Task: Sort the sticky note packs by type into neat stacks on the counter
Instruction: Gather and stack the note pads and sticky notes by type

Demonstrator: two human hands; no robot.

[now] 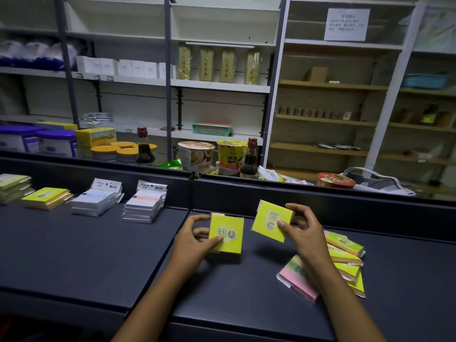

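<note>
My left hand grips a small stack of yellow sticky note packs just above the dark counter. My right hand pinches a single yellow pack marked 2207, held tilted to the right of that stack. A loose heap of yellow packs and a pink-and-green pack lies under my right forearm. At the back left stand sorted stacks: a white pack stack with orange bands, a white stack with blue bands, a yellow stack and a pale green stack.
A raised dark ledge runs along the counter's far edge. Behind it stand soy sauce bottles, instant noodle cups, tins and boxes. Shelving fills the background.
</note>
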